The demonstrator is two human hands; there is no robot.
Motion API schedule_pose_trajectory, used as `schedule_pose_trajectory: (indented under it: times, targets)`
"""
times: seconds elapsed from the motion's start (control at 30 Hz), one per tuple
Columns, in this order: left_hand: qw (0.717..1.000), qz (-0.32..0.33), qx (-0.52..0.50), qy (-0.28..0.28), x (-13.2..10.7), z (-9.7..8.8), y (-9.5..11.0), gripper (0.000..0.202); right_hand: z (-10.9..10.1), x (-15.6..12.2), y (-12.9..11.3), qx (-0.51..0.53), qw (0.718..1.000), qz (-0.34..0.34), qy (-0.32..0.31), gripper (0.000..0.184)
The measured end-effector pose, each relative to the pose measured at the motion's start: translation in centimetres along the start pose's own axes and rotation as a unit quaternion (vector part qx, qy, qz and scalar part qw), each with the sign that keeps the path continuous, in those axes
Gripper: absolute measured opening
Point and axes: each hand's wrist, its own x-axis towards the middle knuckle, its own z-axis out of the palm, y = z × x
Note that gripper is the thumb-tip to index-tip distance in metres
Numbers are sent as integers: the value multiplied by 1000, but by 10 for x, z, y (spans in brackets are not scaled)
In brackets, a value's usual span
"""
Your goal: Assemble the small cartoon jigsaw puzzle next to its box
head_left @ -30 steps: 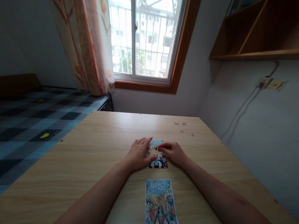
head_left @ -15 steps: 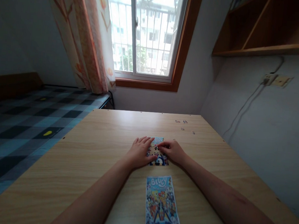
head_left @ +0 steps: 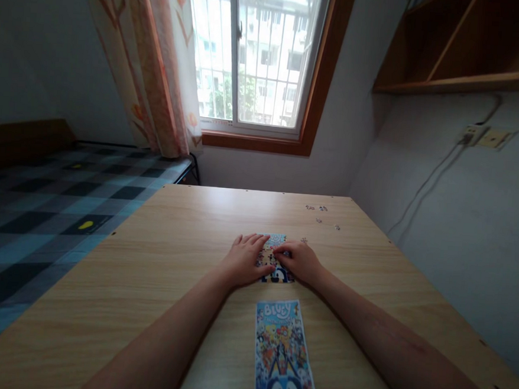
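Observation:
A small colourful jigsaw puzzle point(head_left: 276, 242) lies flat on the wooden table point(head_left: 157, 252), between my two hands. My left hand point(head_left: 243, 260) rests flat on its left side, fingers stretched out and thumb across the lower part. My right hand point(head_left: 298, 260) lies on its right side, fingertips curled and pressing on the puzzle's middle; whether a piece is under them is hidden. Nearer to me lies a printed picture card point(head_left: 283, 354) titled "Bluey" with the same cartoon design.
Several loose puzzle pieces point(head_left: 321, 216) lie scattered at the table's far right. A bed with a checked cover point(head_left: 54, 204) stands left of the table. Behind are a window point(head_left: 255, 58), a curtain point(head_left: 148, 62), a wall shelf point(head_left: 465, 49) and a wall socket with cable point(head_left: 472, 136).
Both hands have drawn closer together over the puzzle, covering more of it. The view has tilted slightly, so everything sits a little higher in frame.

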Motion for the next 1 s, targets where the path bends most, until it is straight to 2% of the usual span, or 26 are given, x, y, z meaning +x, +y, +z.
schedule_pose_trajectory:
  times: [0.4, 0.63, 0.77, 0.87, 1.0]
  targets:
    - [1000, 8, -4, 3, 2, 3, -1, 80, -3, -2, 1, -27, 999, -18, -15, 17]
    - [1000, 12, -8, 1, 3, 1, 3, 75, -12, -6, 2, -15, 999, -3, 39, 19]
    - [998, 46, -18, 30, 4, -2, 3, 54, -32, -6, 13, -75, 993, 40, 76, 21]
    - [996, 73, -34, 46, 4, -4, 2, 33, -48, -6, 32, -133, 985, 88, 63, 25]
    - [994, 92, -48, 38, 4, -5, 2, 23, -62, -7, 59, -183, 974, 129, 33, 36]
